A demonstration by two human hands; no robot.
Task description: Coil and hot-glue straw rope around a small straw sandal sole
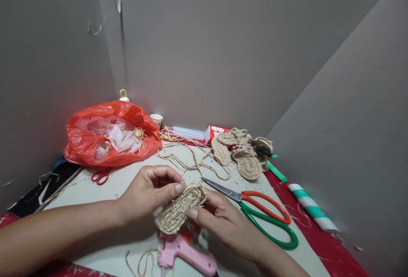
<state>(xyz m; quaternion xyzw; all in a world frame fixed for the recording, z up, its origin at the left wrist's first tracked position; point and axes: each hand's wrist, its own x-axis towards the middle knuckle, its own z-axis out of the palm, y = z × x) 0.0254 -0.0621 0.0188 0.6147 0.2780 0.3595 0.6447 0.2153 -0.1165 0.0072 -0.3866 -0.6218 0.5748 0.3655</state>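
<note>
Clamping straw pad with left hand and right hand, near glue gun. Seemingly shaping; needing steady pressure.

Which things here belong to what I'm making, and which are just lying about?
Likely in the job: woven oval, braided cord, woven pieces, pink glue gun, large scissors.

Probably just lying about: paper cup, striped roll, small red scissors.

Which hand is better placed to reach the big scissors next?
Right, probably: the right hand is beside the big scissors, while the left hand is farther off, across the coiled piece.
</note>
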